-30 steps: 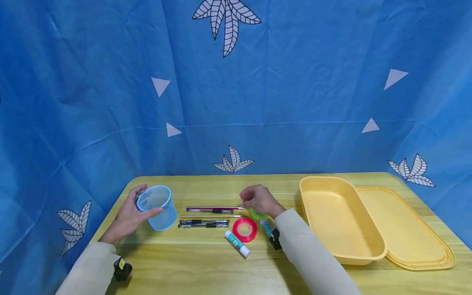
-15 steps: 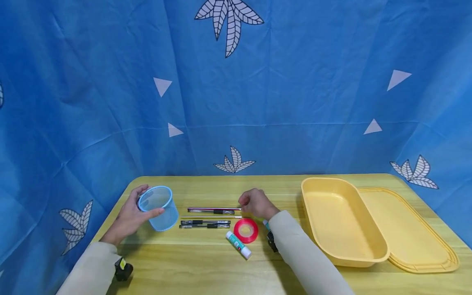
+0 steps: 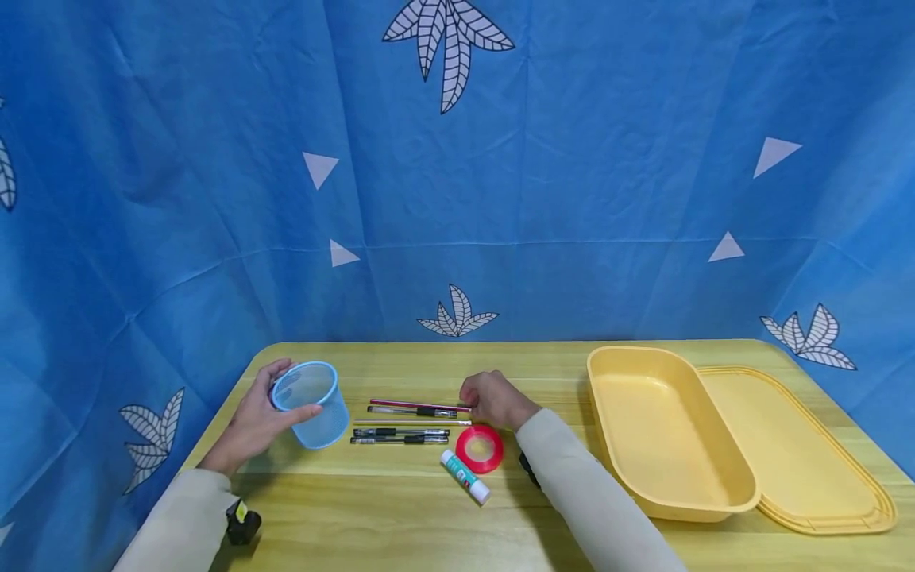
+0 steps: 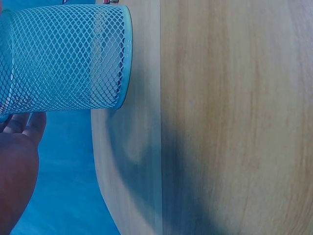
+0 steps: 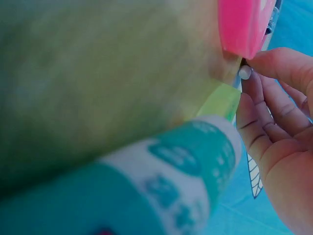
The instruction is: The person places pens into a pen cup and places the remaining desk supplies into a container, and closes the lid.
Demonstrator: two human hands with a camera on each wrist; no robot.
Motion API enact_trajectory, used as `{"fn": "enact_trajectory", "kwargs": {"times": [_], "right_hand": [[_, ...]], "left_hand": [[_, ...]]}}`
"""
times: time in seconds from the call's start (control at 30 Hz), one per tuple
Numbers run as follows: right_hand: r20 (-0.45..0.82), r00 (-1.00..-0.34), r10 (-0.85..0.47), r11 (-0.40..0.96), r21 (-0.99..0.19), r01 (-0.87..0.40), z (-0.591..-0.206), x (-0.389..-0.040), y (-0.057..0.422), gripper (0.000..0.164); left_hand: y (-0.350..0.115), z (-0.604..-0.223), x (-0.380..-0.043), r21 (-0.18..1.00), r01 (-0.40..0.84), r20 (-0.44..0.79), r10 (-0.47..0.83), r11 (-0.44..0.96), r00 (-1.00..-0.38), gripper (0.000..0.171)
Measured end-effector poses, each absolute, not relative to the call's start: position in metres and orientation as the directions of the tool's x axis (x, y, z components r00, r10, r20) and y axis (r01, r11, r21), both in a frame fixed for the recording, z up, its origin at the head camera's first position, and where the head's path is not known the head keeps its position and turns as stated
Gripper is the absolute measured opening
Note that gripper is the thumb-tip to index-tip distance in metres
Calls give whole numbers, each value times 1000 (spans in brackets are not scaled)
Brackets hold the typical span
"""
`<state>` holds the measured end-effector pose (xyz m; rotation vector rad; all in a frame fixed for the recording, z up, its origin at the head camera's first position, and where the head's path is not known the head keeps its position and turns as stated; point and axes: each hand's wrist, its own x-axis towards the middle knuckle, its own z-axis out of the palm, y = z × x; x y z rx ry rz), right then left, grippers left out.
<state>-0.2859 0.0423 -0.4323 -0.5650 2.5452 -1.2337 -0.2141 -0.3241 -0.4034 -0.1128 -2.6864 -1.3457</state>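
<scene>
A light blue mesh pen holder (image 3: 322,421) is gripped by my left hand (image 3: 250,421), thumb along the near side and fingers round the far side. Its open top leans slightly toward that hand. My right hand (image 3: 493,400) pinches the right end of a red pencil (image 3: 415,403); a pale end cap (image 5: 245,72) shows between thumb and fingers in the right wrist view. Below the pencil lie a black-capped pen (image 3: 429,412), a pale yellowish pencil (image 3: 411,422) and two more black-capped pens (image 3: 400,433), all roughly parallel.
A red tape roll (image 3: 497,447) and a teal glue stick (image 3: 465,477) lie near my right hand. Close to the right wrist camera are another glue stick (image 5: 122,181) and a green roll (image 5: 220,103). A yellow bin (image 3: 672,508) and its lid (image 3: 808,461) occupy the right side.
My right hand has come down and slightly left onto the pencil's end, and the pencil now lies at more of a slant. The left hand keeps its grip on the pen holder.
</scene>
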Motion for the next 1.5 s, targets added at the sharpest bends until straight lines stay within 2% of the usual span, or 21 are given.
{"fn": "enact_trajectory", "kwargs": {"times": [0.1, 0.13, 0.47, 0.7, 0.87, 1.13, 1.5], "right_hand": [[8, -855, -519, 664, -625, -410, -430, -286, 44, 22], [7, -851, -526, 665, -620, -416, -431, -286, 44, 22], [20, -848, -530, 627, -664, -408, -425, -285, 49, 23], [80, -858, -507, 461, -817, -348, -418, -285, 53, 21], [135, -880, -455, 358, -877, -320, -411, -282, 52, 17], [188, -921, -340, 287, -912, -292, -396, -282, 50, 11], [249, -912, -325, 232, -914, -332, -371, -281, 47, 11]], "left_hand": [[-324, -405, -214, 793, 125, 151, 8, 596, -989, 101], [-325, -405, -214, 794, 126, 151, 9, 595, -988, 100], [-325, -404, -214, 795, 125, 148, 11, 594, -989, 101], [-325, -403, -214, 794, 123, 148, 7, 595, -989, 101], [-325, -403, -214, 794, 131, 155, 10, 594, -988, 101], [-325, -404, -216, 794, 128, 150, 12, 595, -989, 101], [-325, -404, -215, 791, 110, 137, 0, 602, -991, 103]]}}
